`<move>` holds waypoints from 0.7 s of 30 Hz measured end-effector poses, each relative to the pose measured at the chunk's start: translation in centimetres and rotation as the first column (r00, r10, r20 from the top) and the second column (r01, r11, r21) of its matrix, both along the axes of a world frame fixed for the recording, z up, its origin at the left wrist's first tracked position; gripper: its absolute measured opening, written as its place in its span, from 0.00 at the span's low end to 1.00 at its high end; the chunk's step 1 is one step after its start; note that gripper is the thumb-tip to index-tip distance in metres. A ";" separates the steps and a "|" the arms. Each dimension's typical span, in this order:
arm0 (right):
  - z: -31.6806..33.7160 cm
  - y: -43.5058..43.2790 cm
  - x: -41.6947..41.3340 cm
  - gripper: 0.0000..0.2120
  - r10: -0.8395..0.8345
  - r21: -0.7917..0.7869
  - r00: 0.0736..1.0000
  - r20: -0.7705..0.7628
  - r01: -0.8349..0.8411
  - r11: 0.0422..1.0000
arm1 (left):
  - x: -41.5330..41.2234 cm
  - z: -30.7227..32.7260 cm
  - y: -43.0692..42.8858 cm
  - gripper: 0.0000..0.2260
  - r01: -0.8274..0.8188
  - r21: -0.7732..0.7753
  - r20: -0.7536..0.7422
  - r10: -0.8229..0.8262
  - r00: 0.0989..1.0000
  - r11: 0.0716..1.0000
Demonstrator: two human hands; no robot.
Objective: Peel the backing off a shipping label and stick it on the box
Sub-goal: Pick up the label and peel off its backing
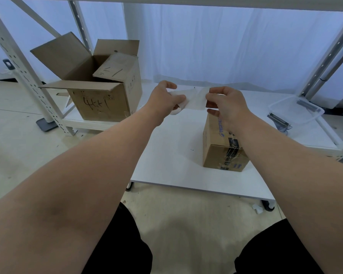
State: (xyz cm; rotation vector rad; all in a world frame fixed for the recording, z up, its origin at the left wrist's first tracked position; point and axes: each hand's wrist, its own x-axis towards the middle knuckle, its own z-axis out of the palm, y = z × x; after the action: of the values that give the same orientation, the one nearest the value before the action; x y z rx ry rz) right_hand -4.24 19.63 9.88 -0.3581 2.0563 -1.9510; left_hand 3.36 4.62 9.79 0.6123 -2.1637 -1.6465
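A white shipping label [194,98] is held in the air between both hands, above the white table [166,155]. My left hand [163,99] pinches its left end, where a white piece curls down under the fingers. My right hand [225,104] pinches its right edge. Whether the backing is apart from the label I cannot tell. A small taped cardboard box [220,153] with blue print stands on the table under my right wrist, which hides part of its top.
A large open cardboard box [99,99] with black handwriting sits on a low shelf at the left. A clear plastic tray [297,111] with metal clips lies at the right. White rack posts [18,62] rise on both sides. My knees are at the bottom.
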 end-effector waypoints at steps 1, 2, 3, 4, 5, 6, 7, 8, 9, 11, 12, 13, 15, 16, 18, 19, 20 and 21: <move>0.0 0.1 0.0 0.08 -0.009 -0.006 1.000 -0.006 0.009 1.000 | 0.1 0.0 -0.1 0.18 -0.008 -0.010 0.004 0.008 1.000 1.000; 0.0 0.1 0.0 0.10 -0.017 -0.012 1.000 -0.010 0.017 1.000 | 0.1 0.1 -0.1 0.19 -0.014 -0.019 0.007 0.014 1.000 1.000; 0.0 0.2 0.0 0.11 -0.023 -0.014 1.000 -0.016 0.023 1.000 | 0.2 0.1 -0.1 0.19 -0.018 -0.023 0.009 0.018 1.000 1.000; 0.0 0.3 -0.1 0.11 -0.026 -0.009 0.999 -0.025 0.026 1.000 | 0.2 0.1 -0.1 0.19 -0.019 -0.020 0.008 0.019 1.000 1.000; 0.0 0.3 -0.1 0.10 -0.024 0.001 0.999 -0.033 0.024 1.000 | 0.1 0.1 -0.1 0.19 -0.019 -0.014 0.004 0.019 1.000 1.000; 0.0 0.3 -0.1 0.09 -0.020 0.011 0.999 -0.040 0.020 1.000 | 0.1 0.1 0.0 0.19 -0.019 -0.014 0.002 0.019 1.000 1.000; 0.0 0.3 -0.1 0.07 -0.012 0.018 0.999 -0.045 0.013 1.000 | 0.0 0.1 0.0 0.18 -0.020 -0.019 0.003 0.020 1.000 1.000; 0.0 0.3 -0.2 0.05 -0.002 0.023 0.999 -0.050 0.003 1.000 | 0.0 0.1 0.0 0.17 -0.020 -0.024 0.002 0.020 1.000 0.999; 0.0 0.3 -0.2 0.05 0.010 0.028 0.998 -0.055 -0.009 1.000 | 0.0 0.1 0.0 0.17 -0.021 -0.028 -0.002 0.021 1.000 0.999; -0.2 0.3 -0.3 0.06 0.043 0.032 0.997 -0.069 -0.041 0.999 | 0.0 0.1 0.0 0.14 -0.023 -0.032 -0.015 0.023 1.000 0.999; -0.3 0.3 -0.3 0.05 0.058 0.026 0.996 -0.074 -0.057 0.998 | 0.0 0.1 0.0 0.13 -0.025 -0.037 -0.020 0.024 1.000 0.999; -0.2 0.3 -0.3 0.05 0.069 0.017 0.995 -0.078 -0.068 0.998 | 0.0 0.1 0.0 0.11 -0.026 -0.049 -0.019 0.025 0.999 0.998; 0.0 0.3 -0.2 0.05 0.083 0.003 0.994 -0.070 -0.083 0.997 | 0.0 0.1 0.0 0.06 -0.030 -0.069 -0.018 0.029 0.999 0.997; 0.1 0.3 -0.1 0.06 0.091 -0.002 0.994 -0.061 -0.091 0.996 | -0.1 0.1 -0.1 0.04 -0.032 -0.064 -0.021 0.031 0.999 0.997; 0.2 0.3 0.0 0.06 0.113 -0.001 0.991 -0.065 -0.113 0.994 | -0.2 0.0 -0.2 0.06 -0.034 -0.049 -0.041 0.032 0.999 0.998; 0.2 0.3 0.1 0.07 0.125 0.022 0.988 -0.091 -0.124 0.992 | -0.2 0.0 -0.2 0.08 -0.028 -0.041 -0.054 0.026 0.998 0.999; 0.2 0.4 0.2 0.09 0.133 0.053 0.983 -0.130 -0.127 0.991 | -0.2 0.0 -0.2 0.08 -0.019 -0.035 -0.062 0.016 0.998 0.999; 0.2 0.4 0.3 0.09 0.128 0.084 0.977 -0.170 -0.115 0.990 | -0.1 0.0 -0.1 0.08 -0.006 -0.031 -0.062 0.004 0.998 0.999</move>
State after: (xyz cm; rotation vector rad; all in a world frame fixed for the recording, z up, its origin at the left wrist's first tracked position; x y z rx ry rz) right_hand -3.99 20.06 10.13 -0.6446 2.1507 -1.8241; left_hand 3.24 4.49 9.81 0.5504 -2.1380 -1.6045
